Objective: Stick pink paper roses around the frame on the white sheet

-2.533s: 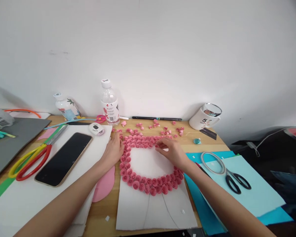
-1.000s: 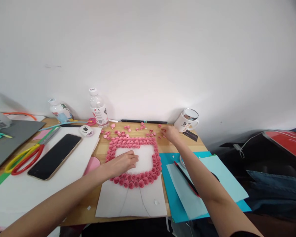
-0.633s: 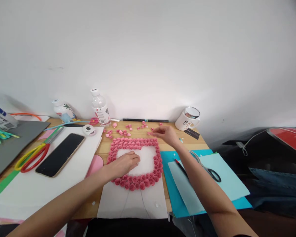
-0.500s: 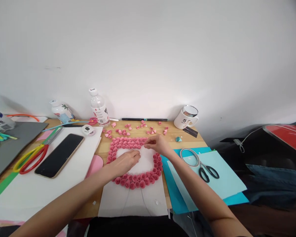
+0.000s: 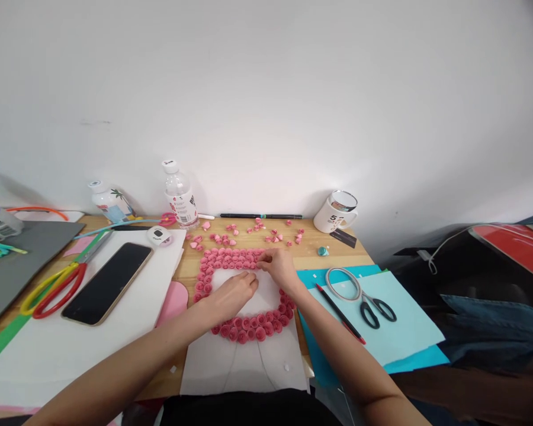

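A white sheet lies in front of me with a ring of small pink paper roses stuck round a bare middle. My left hand rests flat on that bare middle, fingers stretched toward the top row. My right hand sits at the ring's upper right, fingertips pinched together on the top row of roses; what they pinch is too small to make out. Loose pink roses are scattered on the wooden table behind the sheet.
Left: a phone on white paper, red and yellow scissors, two bottles. Right: grey-handled scissors and a red pencil on blue paper, a white mug. A black pen lies by the wall.
My right hand reached to the loose roses at the back, then came back to the ring's top row. My left hand moved from the ring's left edge onto the bare middle.
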Demonstrator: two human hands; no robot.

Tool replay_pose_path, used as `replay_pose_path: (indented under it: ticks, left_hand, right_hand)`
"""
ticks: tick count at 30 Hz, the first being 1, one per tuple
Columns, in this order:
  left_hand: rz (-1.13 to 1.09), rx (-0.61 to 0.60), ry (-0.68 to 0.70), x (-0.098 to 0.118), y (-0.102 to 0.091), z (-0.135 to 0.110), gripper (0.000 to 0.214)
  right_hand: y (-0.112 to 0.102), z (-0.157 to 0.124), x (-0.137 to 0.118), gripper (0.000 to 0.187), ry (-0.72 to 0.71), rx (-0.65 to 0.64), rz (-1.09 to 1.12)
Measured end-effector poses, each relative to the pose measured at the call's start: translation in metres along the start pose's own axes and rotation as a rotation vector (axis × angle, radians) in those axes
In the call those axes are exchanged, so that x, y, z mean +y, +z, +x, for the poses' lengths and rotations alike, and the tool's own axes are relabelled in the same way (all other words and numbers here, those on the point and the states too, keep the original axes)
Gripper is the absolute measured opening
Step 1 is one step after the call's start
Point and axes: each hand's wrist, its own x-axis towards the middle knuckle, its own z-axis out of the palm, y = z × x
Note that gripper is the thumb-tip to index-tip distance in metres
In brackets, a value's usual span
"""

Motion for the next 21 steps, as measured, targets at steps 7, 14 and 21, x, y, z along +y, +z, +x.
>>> replay_pose_path:
  ticks: [7,14,21]
  left_hand:
    - [0.116,-0.173,0.064,0.0,-0.013,0.01,0.035]
    - [0.126,-0.148,0.035,0.0,-0.017,0.015,0.033]
    - [0.225,-0.248,0.0,0.009,-0.023,0.02,0.044]
  right_hand:
    - [0.001,0.004,0.002,0.011,0.045,0.018,-0.024]
    - [-0.002,0.012,0.002,0.023,0.053,0.013,-0.083]
    - [-0.014,0.022,0.007,0.01,-0.025,-0.044,-0.074]
